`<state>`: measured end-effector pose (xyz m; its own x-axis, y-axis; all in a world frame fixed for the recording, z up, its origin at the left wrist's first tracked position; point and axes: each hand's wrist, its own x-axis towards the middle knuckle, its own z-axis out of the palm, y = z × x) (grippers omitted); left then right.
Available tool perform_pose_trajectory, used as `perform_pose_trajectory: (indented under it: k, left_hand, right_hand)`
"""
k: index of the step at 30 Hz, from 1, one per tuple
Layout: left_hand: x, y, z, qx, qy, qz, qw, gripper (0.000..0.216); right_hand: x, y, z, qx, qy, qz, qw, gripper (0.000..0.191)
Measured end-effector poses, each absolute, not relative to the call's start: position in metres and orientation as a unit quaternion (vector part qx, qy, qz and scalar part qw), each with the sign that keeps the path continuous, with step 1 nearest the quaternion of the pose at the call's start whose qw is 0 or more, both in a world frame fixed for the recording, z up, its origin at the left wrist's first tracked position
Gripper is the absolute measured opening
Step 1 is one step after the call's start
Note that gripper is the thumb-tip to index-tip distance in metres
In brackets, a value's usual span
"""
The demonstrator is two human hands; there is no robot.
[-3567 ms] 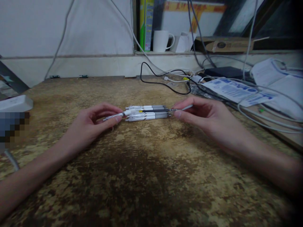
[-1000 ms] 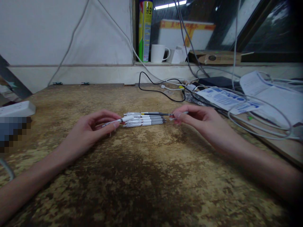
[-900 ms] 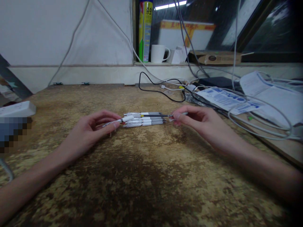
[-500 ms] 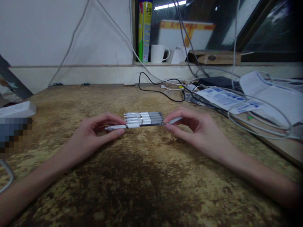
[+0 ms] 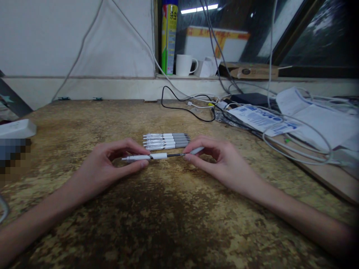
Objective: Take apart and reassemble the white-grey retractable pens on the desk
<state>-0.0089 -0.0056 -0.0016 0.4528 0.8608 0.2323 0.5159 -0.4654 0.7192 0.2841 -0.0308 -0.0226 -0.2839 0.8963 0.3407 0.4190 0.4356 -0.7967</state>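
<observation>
My left hand (image 5: 112,164) pinches the white barrel of a pen (image 5: 146,157) between thumb and fingers, just above the worn wooden table (image 5: 174,216). A thin dark refill sticks out of that barrel toward my right hand (image 5: 215,160), which pinches the pen's grey front piece (image 5: 196,150) around the refill's tip. The two pieces are apart, with bare refill showing between them. Just behind them a row of several white and grey pens (image 5: 166,141) lies side by side on the table.
A tangle of black and white cables (image 5: 202,106) and printed papers (image 5: 260,117) lie at the back right. A white mug (image 5: 185,65) and a yellow spray can (image 5: 169,37) stand on the ledge behind. A white box (image 5: 17,128) sits at the left edge.
Both hands have drawn the pen nearer to me, off the row of pens. The grey front piece in my right hand has slid closer to the white barrel.
</observation>
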Motion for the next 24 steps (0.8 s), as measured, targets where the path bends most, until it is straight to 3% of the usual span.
perform_pose_trajectory:
  k: [10,17,24]
  left_hand:
    - [-0.0115,-0.0035,-0.0026,0.804,0.431,0.309,0.268,0.021]
    - [-0.0093,-0.0059,0.0040,0.779,0.459,0.313,0.291,0.021]
    - [-0.0106,-0.0052,0.0035,0.776,0.460,0.311,0.300,0.023]
  right_hand:
    - [0.2824,-0.0288,-0.0200,-0.469,-0.696,0.346,0.419,0.025]
    - [0.2858,-0.0247,-0.0155,-0.488,-0.646,0.362,0.463,0.019]
    - [0.2833,-0.0278,-0.0155,-0.496,-0.643,0.370,0.451,0.021]
